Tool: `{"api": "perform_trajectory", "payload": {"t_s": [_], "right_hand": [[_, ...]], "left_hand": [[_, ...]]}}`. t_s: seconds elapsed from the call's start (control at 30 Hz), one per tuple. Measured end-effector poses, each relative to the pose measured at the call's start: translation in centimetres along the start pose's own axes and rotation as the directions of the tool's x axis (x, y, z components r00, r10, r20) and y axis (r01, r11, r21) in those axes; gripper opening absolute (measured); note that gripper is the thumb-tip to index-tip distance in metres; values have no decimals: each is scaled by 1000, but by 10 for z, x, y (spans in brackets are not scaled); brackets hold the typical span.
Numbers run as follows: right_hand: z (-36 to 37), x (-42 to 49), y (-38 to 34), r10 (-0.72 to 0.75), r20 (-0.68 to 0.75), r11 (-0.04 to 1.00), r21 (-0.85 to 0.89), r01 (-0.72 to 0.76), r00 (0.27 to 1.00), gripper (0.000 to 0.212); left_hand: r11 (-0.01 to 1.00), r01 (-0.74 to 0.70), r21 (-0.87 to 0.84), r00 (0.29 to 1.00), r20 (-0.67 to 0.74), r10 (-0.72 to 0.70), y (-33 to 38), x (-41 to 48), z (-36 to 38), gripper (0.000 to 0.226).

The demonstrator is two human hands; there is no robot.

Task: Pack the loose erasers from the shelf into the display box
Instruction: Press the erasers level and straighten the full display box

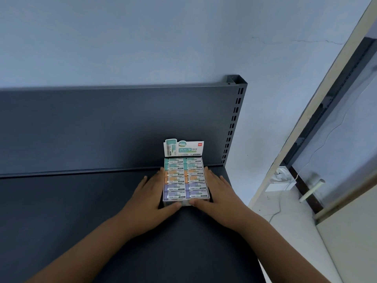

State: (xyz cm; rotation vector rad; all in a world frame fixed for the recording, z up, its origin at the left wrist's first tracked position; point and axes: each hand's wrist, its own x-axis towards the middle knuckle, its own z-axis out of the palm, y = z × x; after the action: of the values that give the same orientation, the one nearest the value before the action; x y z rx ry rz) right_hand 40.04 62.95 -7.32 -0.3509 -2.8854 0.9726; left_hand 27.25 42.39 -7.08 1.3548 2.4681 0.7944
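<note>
A white display box (184,202) stands on the dark grey shelf (81,201), its printed header card upright at the back. Inside lie two columns of erasers (186,178): teal at the back, orange in the middle, purple at the front. My left hand (152,196) rests flat against the box's left side, thumb on the front wall. On the right side, my right hand (217,193) holds the box the same way, thumb on the front edge. No loose erasers show on the shelf.
The shelf's back panel (122,127) rises behind the box, with a slotted upright post (234,119) at its right end. Right of the shelf are a pale floor (285,221), a white cable and a glass door frame (326,119).
</note>
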Motion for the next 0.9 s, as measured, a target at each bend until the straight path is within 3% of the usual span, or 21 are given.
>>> {"api": "perform_trajectory", "payload": {"t_s": [0.13,0.33,0.5,0.6,0.67,0.77,0.9], "right_hand": [[-1,-2,-6,-13,-10,999,30,14,1000,73],[0,-3,-10,16,-31,999,33,-15,999,69],[-17,-2,-17,145,-70,918,381,-108,987,46],[-19,5,-16,283,-96,876,431,-217,954,65],[-19,7,-14,323,-61,863,429,-268,944,62],[-22,3,-14,259,-7,885,403,-234,966,39],[-25,-1,-14,191,60,904,377,-200,980,40]], "left_hand": [[1000,4,-3,1000,4,-4,1,1,0,87],[999,15,-38,1000,15,-15,4,0,-3,83],[949,37,-313,999,16,-34,14,3,-20,54],[933,101,-346,992,-35,-121,20,4,-25,38],[910,186,-370,979,-11,-205,19,7,-28,35],[908,226,-353,974,58,-220,17,9,-35,40],[924,229,-306,973,95,-210,16,7,-38,41]]}}
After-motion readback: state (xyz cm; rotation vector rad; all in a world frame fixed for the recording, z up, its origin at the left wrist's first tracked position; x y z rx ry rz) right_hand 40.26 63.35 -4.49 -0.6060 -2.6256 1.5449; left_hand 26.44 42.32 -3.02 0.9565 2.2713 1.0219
